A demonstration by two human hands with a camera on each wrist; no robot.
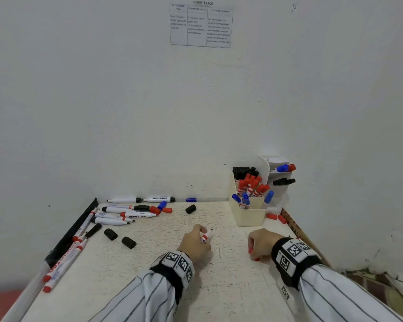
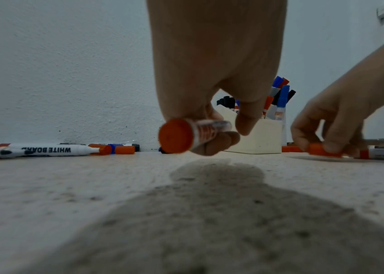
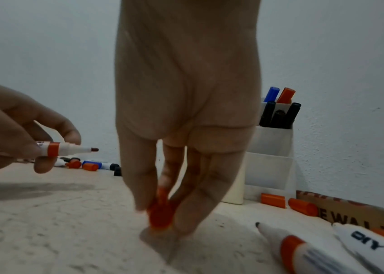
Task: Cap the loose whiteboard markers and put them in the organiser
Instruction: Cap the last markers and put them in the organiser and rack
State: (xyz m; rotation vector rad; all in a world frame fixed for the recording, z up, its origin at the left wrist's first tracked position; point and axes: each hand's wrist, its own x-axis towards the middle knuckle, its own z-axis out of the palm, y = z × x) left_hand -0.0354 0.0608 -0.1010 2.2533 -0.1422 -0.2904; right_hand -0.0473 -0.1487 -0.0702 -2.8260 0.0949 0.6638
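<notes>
My left hand grips an uncapped red marker, its bare tip pointing away toward the wall; its red butt end faces the left wrist camera. My right hand is down on the table and pinches a loose red cap between its fingertips. The cream organiser stands at the back right against the wall, holding several capped black, red and blue markers. Uncapped markers lie in a pile at the back left.
Loose black caps lie left of my hands and another near the pile. Two red caps sit right of the organiser. More red markers lie along the table's left edge. Two uncapped markers lie by my right wrist.
</notes>
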